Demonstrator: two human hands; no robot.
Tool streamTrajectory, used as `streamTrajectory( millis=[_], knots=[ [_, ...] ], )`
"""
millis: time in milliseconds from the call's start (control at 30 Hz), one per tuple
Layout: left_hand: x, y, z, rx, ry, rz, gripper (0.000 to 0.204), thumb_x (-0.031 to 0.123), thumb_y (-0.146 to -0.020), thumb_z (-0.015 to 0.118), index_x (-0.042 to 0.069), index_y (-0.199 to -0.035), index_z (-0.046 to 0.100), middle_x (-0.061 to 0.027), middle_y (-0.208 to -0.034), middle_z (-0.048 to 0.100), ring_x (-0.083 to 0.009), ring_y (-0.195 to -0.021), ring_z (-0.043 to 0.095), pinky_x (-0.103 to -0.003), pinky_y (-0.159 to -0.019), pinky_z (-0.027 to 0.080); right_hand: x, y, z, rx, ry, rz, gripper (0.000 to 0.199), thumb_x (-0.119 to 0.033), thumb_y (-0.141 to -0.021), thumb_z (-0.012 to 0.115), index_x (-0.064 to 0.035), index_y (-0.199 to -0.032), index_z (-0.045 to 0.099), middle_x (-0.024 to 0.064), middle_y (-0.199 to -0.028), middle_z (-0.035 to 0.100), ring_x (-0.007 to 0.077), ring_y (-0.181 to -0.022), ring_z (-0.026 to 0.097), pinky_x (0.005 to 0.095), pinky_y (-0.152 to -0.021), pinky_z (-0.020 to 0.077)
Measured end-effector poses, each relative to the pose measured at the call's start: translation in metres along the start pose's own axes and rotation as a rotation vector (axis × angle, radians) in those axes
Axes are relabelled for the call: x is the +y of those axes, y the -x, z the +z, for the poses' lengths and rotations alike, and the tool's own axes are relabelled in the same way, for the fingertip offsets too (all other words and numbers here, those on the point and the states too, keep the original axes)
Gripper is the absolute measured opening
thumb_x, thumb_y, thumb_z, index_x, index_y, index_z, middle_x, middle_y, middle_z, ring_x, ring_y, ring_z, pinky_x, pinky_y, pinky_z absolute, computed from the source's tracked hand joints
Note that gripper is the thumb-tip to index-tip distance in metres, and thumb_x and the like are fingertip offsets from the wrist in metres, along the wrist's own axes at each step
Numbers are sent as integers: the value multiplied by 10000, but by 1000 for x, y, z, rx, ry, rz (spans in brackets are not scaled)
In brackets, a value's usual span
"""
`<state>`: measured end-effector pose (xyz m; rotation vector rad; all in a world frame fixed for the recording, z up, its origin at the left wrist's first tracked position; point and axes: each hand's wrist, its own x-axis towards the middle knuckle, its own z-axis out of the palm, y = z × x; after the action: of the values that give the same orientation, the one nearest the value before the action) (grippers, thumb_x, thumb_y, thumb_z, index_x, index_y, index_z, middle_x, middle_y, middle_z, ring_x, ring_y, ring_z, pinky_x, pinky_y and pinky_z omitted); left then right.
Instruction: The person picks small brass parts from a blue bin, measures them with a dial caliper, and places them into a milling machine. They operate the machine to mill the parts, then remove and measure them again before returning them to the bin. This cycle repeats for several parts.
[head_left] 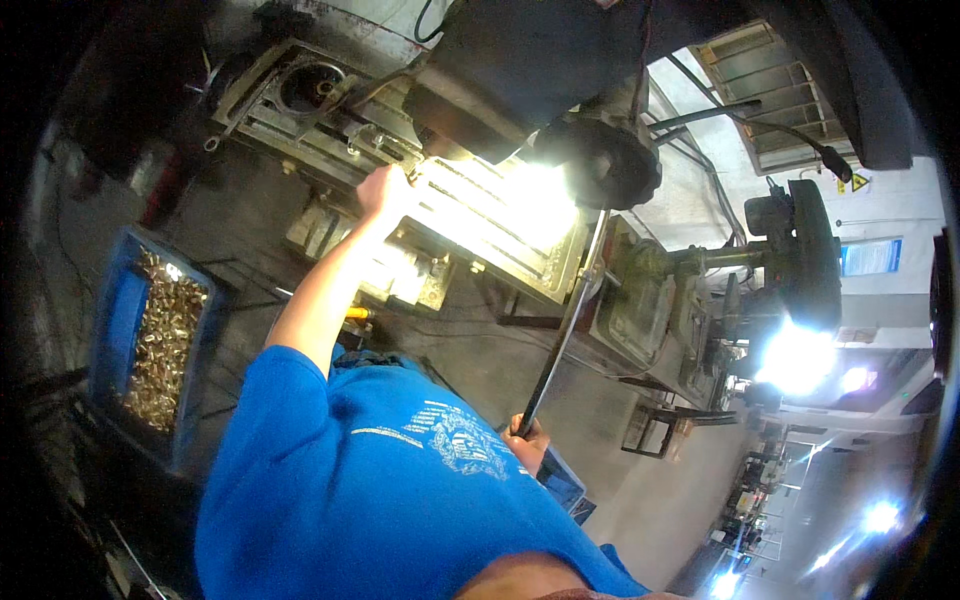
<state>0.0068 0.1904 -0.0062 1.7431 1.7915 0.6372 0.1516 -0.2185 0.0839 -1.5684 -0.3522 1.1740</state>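
Note:
My right hand [530, 446] is wrapped round the lower end of a long dark metal lever [567, 345]. The lever runs up to the round black hub [615, 165] of a drill-press-like machine. My left hand [386, 194] reaches forward to the slotted metal machine table [480, 228], beside a small fixture [368, 140]. Its fingers are bent together at the fixture's edge; what they hold, if anything, is too small and glare-washed to make out. A bright lamp lights the table under the dark machine head [500, 70].
A blue crate [122, 330] full of shiny metal pieces [170, 345] stands at the left. Close to my right hand is a blue bin [562, 482]. Another drilling machine [800, 260] and a small stool [655, 425] stand to the right. A wrench-like tool [222, 132] lies at the table's left end.

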Motion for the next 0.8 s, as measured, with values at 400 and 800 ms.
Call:
streamTrajectory(
  millis=[400,800],
  knots=[
    [8,-5,-1,15,-129,5,579,589,-699,582,15,-707,657,-193,-748,646,-341,-748,644,-425,-641,497,44,-26,1,171,237,-247,157,-96,-669,613,-60,-787,517,-48,-631,443,42,-531,387,205,-473,279],
    [4,-11,7,8,-204,0,623,630,-674,582,12,-719,645,-180,-761,647,-323,-755,645,-409,-636,493,23,-27,23,108,82,-217,165,-162,-613,553,-68,-677,434,-49,-587,392,43,-514,334,225,-445,256]
  ],
)
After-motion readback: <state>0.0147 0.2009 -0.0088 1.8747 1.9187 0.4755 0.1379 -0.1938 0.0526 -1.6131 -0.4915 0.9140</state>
